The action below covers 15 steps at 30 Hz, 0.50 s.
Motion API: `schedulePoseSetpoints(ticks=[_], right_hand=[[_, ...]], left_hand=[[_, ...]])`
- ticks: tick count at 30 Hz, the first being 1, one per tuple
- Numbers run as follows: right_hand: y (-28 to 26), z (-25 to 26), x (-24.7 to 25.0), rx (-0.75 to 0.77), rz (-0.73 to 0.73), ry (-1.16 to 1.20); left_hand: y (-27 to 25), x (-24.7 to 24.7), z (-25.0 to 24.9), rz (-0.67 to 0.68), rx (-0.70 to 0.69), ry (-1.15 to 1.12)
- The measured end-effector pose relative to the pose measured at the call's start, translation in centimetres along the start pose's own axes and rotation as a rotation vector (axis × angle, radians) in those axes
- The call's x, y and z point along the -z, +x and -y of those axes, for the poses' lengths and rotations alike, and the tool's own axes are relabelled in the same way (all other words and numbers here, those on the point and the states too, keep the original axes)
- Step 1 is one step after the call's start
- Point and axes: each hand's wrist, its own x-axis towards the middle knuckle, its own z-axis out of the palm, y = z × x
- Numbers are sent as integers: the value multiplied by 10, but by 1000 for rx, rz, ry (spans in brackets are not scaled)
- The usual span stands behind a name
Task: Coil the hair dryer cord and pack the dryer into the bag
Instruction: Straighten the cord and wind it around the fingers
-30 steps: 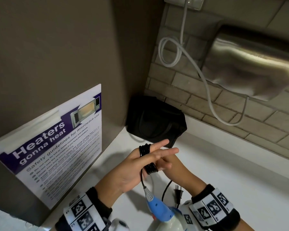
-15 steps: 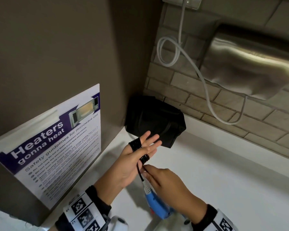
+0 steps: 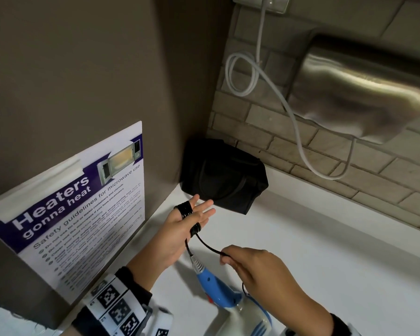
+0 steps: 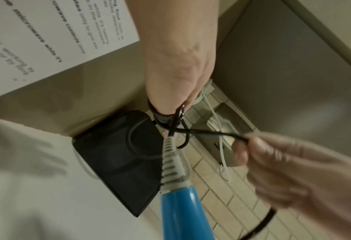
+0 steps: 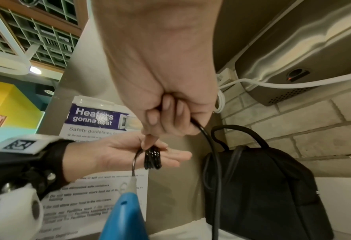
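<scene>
My left hand is held flat with straight fingers, and several turns of the black cord are wound round its fingers. From the coil the cord runs down to my right hand, which pinches it in curled fingers. The blue and white hair dryer hangs by its grey strain relief below the left hand, its body low in the head view. The black bag sits in the corner on the white counter, just beyond my left fingertips.
A microwave safety poster hangs on the brown wall to the left. A steel hand dryer with a looped white cable is mounted on the brick wall behind the counter.
My right hand has drawn away from the left hand to the lower right, pulling a length of cord out taut. The left hand stays flat with the coil on it.
</scene>
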Motion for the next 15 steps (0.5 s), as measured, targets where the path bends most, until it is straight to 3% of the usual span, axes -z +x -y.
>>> schedulePoseSetpoints(ticks=[9, 15], right_hand=[[38, 7, 38, 84, -217, 46], [67, -2, 44, 111, -289, 192]], left_hand=[[-22, -6, -19, 455, 110, 309], [-31, -5, -30, 680, 131, 339]])
